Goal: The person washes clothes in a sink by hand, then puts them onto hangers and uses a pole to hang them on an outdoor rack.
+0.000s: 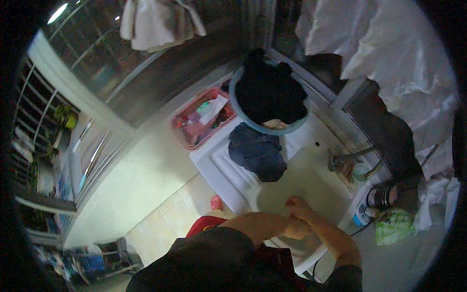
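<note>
My right hand (298,206) is over the near part of a white laundry sink (239,195), its fingers curled. Whether anything small is inside them is too blurred to tell. Against my right forearm lies my left hand (297,230), its fingers partly hidden there. Cloudy water (310,179) stands in the basin beyond both hands. A wet-looking dark blue garment (257,153) is bunched on the sink's ribbed washboard (222,164), its lower end reaching the water. Behind it, a light blue tub (251,126) is heaped with black clothing (270,91).
A pink plastic basket (182,142) of small items stands left of the tub. At the right are a faucet (350,155), a green patterned cloth or bag (394,226) and hanging white fabric (394,47). A pale ledge (146,182) and tiled floor (164,219) lie left.
</note>
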Motion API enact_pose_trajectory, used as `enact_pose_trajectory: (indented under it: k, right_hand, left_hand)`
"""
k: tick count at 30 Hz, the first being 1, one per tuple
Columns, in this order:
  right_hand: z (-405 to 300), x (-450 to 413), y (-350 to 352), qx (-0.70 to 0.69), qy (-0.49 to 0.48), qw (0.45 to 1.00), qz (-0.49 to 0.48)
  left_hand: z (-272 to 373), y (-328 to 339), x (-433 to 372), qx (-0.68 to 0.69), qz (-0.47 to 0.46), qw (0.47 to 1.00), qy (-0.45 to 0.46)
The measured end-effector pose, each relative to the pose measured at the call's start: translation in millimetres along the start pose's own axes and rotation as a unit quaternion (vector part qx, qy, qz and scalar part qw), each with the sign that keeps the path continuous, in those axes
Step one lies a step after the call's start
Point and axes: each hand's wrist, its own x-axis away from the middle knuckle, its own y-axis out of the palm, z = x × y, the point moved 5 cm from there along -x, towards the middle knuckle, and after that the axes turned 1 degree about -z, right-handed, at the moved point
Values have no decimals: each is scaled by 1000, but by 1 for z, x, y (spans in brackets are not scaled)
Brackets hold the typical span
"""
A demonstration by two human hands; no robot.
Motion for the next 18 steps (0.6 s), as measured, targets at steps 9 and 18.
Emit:
enact_pose_trajectory:
  k: [9,18]
  right_hand:
    - [30,-15,29,152,18,987,44]
    - [-97,30,-41,-380,129,916,-13]
  left_hand:
    - [27,23,19,-101,-66,992,-22]
    - [13,-86,71,-186,128,954,-197]
